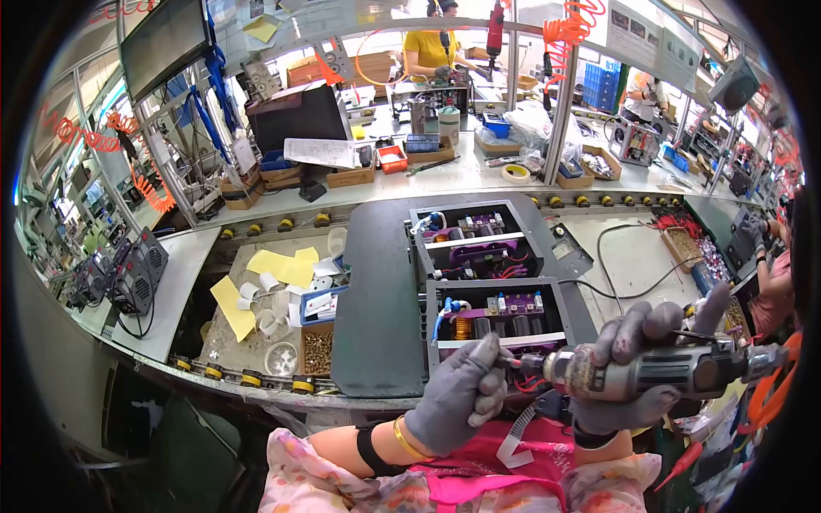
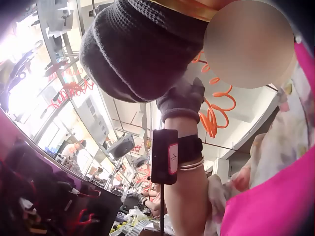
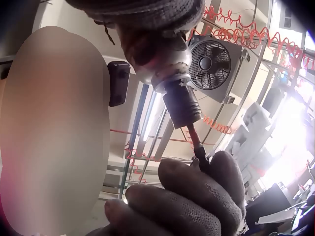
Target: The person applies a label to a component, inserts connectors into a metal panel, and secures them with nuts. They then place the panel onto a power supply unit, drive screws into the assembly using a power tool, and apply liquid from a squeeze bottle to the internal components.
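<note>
The right hand (image 1: 637, 368), in a grey glove, grips a pneumatic screwdriver (image 1: 650, 373) held level above the bench edge, its bit toward the left. The gloved left hand (image 1: 462, 395) pinches the tip of the bit between thumb and fingers; in the right wrist view the left hand's curled fingers (image 3: 192, 191) surround the end of the bit (image 3: 197, 142) below the chuck (image 3: 182, 105). Behind the hands, two open metal cases (image 1: 500, 318) with purple boards, coils and capacitors stand on a dark board (image 1: 376, 299). Whether a screw is on the bit is hidden by the fingers.
Left of the dark board lie yellow paper (image 1: 231, 309), white plastic parts, a blue tray (image 1: 323, 305) and a box of screws (image 1: 317, 351). A black cable (image 1: 603, 265) curves over the bench at right. An orange air hose (image 1: 774, 385) hangs by the tool. Other people work beyond.
</note>
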Demonstrator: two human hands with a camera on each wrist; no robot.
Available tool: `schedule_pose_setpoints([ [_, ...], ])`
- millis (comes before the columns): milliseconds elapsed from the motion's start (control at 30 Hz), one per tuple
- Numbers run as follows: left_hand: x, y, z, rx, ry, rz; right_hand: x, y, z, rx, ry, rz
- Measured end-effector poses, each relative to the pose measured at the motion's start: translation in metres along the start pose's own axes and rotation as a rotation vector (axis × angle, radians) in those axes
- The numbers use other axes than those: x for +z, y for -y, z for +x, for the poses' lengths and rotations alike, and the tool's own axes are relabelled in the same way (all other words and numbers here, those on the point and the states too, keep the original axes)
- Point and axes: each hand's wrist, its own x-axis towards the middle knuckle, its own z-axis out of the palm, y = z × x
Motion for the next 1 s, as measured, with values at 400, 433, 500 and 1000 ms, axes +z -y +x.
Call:
schedule_pose_setpoints([
  [400, 0.049, -0.078, -0.027, 0.463, 0.066, 0.859, -0.006, 0.013, 0.053, 0.352, 0.073, 0.553],
  [433, 0.052, -0.106, -0.025, 0.554, 0.084, 0.938, -0.013, 0.017, 0.069, 0.343, 0.097, 0.547],
  [500, 0.059, -0.179, -0.028, 0.957, -0.029, 1.178, -0.035, 0.024, 0.097, 0.298, 0.134, 0.472],
  [1000, -0.002, -0.126, 0.031, -0.259, -0.091, 1.112, -0.086, -0.003, 0.075, 0.492, 0.107, 0.255],
])
